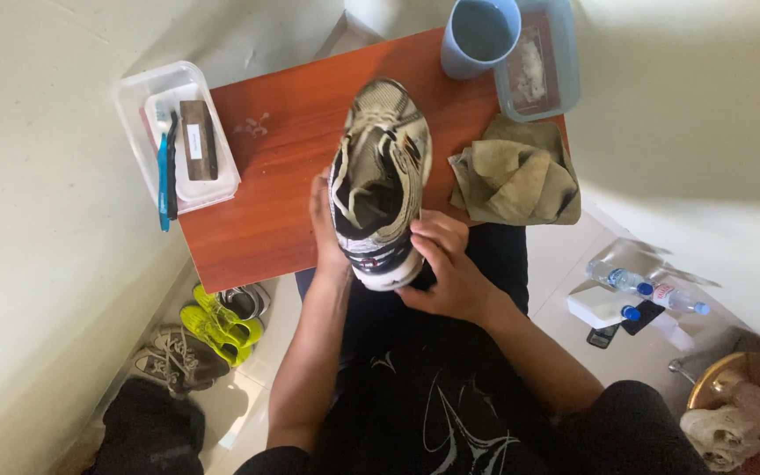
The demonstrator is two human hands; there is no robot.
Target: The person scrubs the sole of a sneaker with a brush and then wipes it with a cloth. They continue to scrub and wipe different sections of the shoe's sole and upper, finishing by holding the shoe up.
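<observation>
A worn grey, white and black sneaker [378,176] is held over the near edge of a small reddish-brown table [266,202], toe pointing away from me. My left hand [325,224] grips its left side near the heel. My right hand [446,264] wraps around the heel from the right and below. The laces are loose and the tongue is visible.
A clear tray [138,105] with a blue toothbrush [163,167], a dark brush and a brown block sits at the table's left. A blue cup [478,35], a lidded container [538,62] and an olive cloth [516,176] lie at the right. Shoes [213,325] and bottles [653,290] are on the floor.
</observation>
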